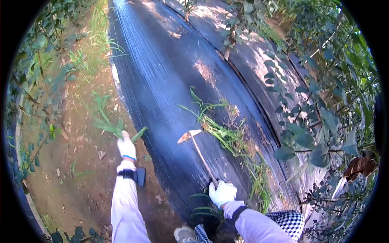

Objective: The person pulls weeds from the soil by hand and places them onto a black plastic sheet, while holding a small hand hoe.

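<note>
My left hand [127, 146], in a white glove, is closed on a green weed [107, 121] above the bare soil, its leaves spread beyond the fingers. My right hand [223, 193], also gloved in white, grips the wooden handle of a small hoe [200, 156]. The hoe's pale head [189, 136] is at the far end of the handle, over the black plastic sheet [162, 113]. Just right of the hoe head, a heap of pulled grass [223, 135] lies on the sheet.
Brown soil [87, 162] with grass tufts [83, 60] runs along the left. Leafy branches [308, 141] reach in from the right, and more foliage [32, 81] stands at the far left. A shoe [185, 234] shows at the bottom beside checked cloth [287, 222].
</note>
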`<action>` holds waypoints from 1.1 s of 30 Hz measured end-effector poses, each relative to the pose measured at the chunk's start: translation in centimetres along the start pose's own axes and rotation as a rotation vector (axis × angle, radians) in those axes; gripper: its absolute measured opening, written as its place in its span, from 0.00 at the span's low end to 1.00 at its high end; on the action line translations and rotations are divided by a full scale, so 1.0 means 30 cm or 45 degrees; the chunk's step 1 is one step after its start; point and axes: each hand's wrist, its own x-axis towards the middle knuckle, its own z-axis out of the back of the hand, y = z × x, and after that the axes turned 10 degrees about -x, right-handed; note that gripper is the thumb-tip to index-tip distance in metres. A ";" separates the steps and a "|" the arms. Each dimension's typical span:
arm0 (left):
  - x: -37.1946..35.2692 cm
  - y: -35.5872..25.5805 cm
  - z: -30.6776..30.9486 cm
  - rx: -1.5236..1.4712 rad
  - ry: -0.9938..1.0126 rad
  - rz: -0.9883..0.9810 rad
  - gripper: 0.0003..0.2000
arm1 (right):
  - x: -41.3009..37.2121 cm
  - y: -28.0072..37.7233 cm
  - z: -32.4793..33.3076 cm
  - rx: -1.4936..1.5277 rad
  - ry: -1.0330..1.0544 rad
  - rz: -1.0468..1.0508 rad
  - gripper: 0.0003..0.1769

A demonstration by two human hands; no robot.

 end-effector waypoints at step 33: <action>-0.101 0.048 0.811 1.090 -0.952 -0.023 0.28 | 0.041 0.000 -0.067 -0.005 -0.304 -0.045 0.26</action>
